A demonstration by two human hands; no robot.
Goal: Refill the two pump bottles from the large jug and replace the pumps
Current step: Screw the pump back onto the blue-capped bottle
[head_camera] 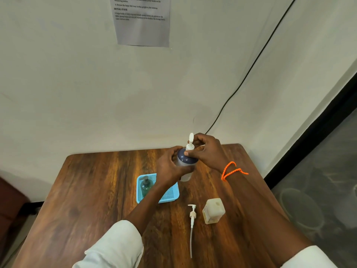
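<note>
A white bottle with a dark blue shoulder (186,165) stands upright near the far middle of the wooden table (96,190). My left hand (170,167) wraps around its body. My right hand (206,151) pinches the collar of the white pump (190,143) seated in its neck. A green pump bottle (145,186) with a dark pump lies in a blue basket (170,194). A loose white pump with a long tube (192,223) lies on the table. Beside it stands a square yellowish container (213,210) with no pump.
The table's back edge meets a white wall with a printed sheet (142,20) and a black cable (251,70). A dark floor lies to the right of the table. An orange beaded band (230,171) circles my right wrist.
</note>
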